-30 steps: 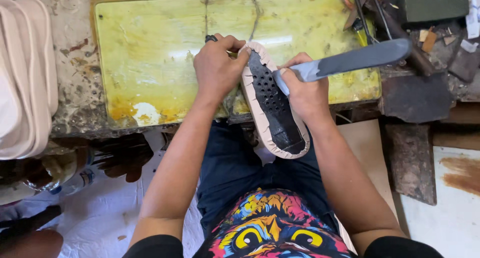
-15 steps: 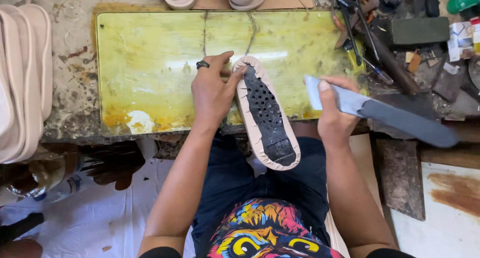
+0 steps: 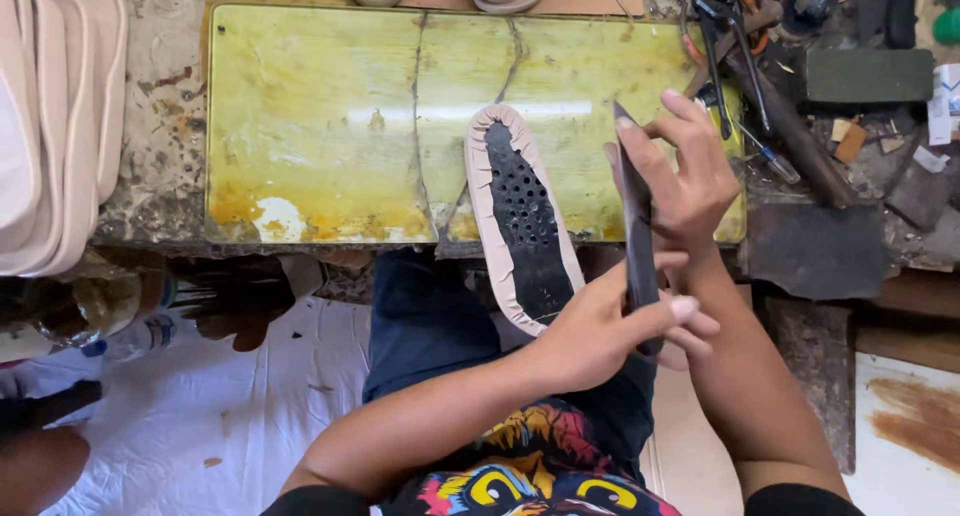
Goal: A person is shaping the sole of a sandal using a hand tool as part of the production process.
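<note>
Both hands hold a long dark knife (image 3: 636, 226) edge-up above the lap. The right hand (image 3: 690, 171) grips its upper part, while the left hand (image 3: 610, 331) pinches the lower end. Just left of them, a shoe sole (image 3: 520, 221) lies unheld, overhanging the yellow-topped counter (image 3: 310, 126). Tools (image 3: 760, 66) clutter the right.

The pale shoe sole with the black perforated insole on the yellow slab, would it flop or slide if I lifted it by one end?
The pale shoe sole looks thin and flat, so probably bendy and light. It overhangs the yellow slab, so a nudge might tip it off.
</note>
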